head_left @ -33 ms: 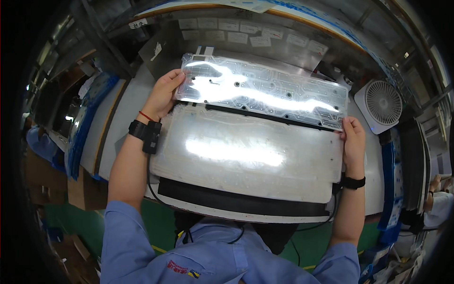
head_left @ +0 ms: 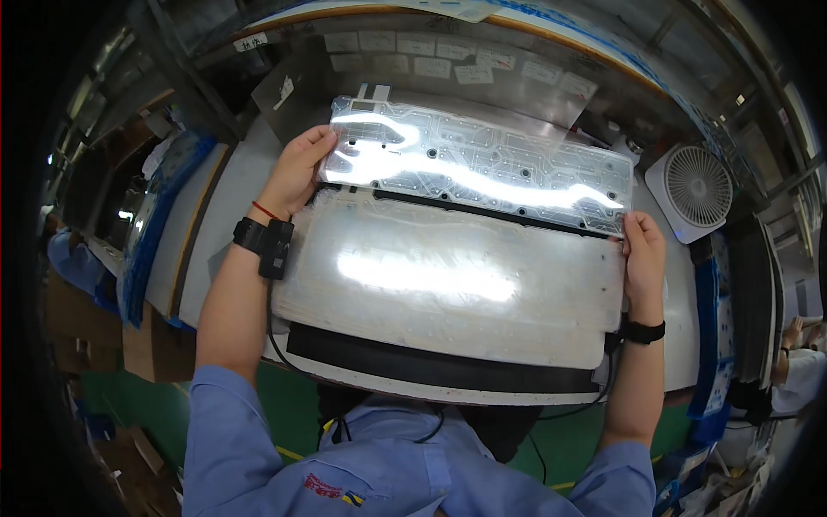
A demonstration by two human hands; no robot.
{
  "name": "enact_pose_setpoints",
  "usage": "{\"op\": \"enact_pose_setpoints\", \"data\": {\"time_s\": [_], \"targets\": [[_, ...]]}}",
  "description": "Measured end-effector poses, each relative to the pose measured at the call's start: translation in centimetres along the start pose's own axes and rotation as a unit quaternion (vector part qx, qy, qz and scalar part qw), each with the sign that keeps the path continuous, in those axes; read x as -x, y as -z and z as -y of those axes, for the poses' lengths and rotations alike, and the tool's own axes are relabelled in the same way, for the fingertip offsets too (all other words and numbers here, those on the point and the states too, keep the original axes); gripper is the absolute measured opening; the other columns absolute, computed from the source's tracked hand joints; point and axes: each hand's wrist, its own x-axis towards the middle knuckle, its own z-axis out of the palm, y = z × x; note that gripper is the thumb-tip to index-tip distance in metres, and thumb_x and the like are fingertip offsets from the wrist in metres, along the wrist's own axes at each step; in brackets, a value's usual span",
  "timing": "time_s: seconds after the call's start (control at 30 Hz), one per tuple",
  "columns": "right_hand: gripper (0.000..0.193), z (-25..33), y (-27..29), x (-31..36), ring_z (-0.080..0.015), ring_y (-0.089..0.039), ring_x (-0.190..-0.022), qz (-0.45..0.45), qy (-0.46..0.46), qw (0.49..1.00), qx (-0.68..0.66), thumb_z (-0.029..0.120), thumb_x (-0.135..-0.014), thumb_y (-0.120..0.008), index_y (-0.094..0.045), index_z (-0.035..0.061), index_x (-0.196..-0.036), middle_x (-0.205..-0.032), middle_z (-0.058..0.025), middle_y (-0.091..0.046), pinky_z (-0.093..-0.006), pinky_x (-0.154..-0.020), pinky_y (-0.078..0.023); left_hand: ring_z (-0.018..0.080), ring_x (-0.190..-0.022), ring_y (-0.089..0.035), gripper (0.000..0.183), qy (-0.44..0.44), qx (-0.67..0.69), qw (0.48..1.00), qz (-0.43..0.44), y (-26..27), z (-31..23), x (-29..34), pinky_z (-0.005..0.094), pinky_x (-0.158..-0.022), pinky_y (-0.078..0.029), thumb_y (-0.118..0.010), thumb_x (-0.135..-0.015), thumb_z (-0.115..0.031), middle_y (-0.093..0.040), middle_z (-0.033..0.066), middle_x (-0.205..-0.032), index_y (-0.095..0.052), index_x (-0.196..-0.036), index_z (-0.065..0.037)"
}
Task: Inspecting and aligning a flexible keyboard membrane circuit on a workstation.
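Observation:
A clear keyboard membrane sheet [head_left: 482,159], printed with fine circuit lines and dotted with small dark holes, is stretched between my two hands. My left hand [head_left: 301,165] pinches its left end, thumb on top. At the lower right corner my right hand [head_left: 643,254] grips the edge between thumb and fingers. A short connector tail [head_left: 376,92] sticks up from the sheet's upper left edge. Below it, nearer to me, lies a stack of translucent sheets [head_left: 448,310] on a black mat [head_left: 431,362]. Bright glare hides part of both surfaces.
A white fan [head_left: 692,185] stands on the right of the worktable [head_left: 220,233]. Behind the sheet rises a metal panel with paper labels [head_left: 431,67]. Blue-edged stacks [head_left: 164,224] sit at the left. Black cables run from my wrists past the table's front edge.
The glare on the membrane sheet has shifted and spread a little, as if its tilt changed slightly. Both hands keep their hold in nearly the same place.

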Motion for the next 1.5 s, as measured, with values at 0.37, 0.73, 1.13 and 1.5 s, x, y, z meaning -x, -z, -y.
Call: {"op": "enact_pose_setpoints", "data": {"time_s": [0.37, 0.73, 1.13, 1.5], "targets": [[0.017, -0.4, 0.5, -0.3, -0.0082, -0.056, -0.059, 0.031, 0.001, 0.998, -0.063, 0.018, -0.096, -0.052, -0.057, 0.0016, -0.098, -0.074, -0.002, -0.058, -0.0206, -0.055, -0.047, 0.0019, -0.053, -0.04, 0.021, -0.016, -0.02, 0.999, -0.032, 0.3, -0.4, 0.4, 0.0168, -0.05, -0.03, -0.049, -0.097, -0.022, -0.054, -0.006, -0.069, -0.06, -0.104, -0.006], [0.022, 0.7, -0.3, 0.2, -0.0097, -0.059, -0.08, -0.002, 0.032, 0.995, -0.092, 0.009, -0.095, -0.05, -0.052, -0.0015, -0.114, -0.088, -0.0056, -0.064, -0.0221, -0.071, -0.048, 0.006, -0.069, -0.057, 0.028, -0.042, 0.017, 0.997, -0.058, -1.9, -1.2, 0.9, 0.0167, -0.055, -0.039, -0.049, -0.097, -0.024, -0.064, 0.0041, -0.093, -0.055, -0.113, -0.002], [0.033, 0.1, -0.2, -0.2, -0.0042, -0.053, -0.074, -0.011, 0.059, 0.998, 0.009, 0.006, -0.094, -0.05, -0.048, -0.0022, -0.126, -0.085, -0.0014, -0.062, -0.0166, -0.069, -0.042, -0.0003, -0.06, -0.046, 0.016, 0.035, -0.086, 0.996, -0.013, -0.5, -0.6, 0.3, 0.0131, -0.05, -0.036, -0.05, -0.096, -0.016, -0.064, 0.0019, -0.089, -0.055, -0.105, -0.004], [0.04, 1.2, 0.0, 0.3, -0.0058, -0.054, -0.075, 0.066, -0.038, 0.997, 0.024, 0.015, -0.093, -0.054, -0.047, -0.0017, -0.128, -0.089, -0.0026, -0.06, -0.0193, -0.067, -0.044, 0.0173, -0.103, -0.06, 0.045, -0.001, 0.041, 0.995, -0.091, -0.8, -0.7, 0.2, 0.0229, -0.085, -0.052, -0.044, -0.099, -0.021, -0.05, 0.0186, -0.13, -0.036, -0.136, 0.003]]}}
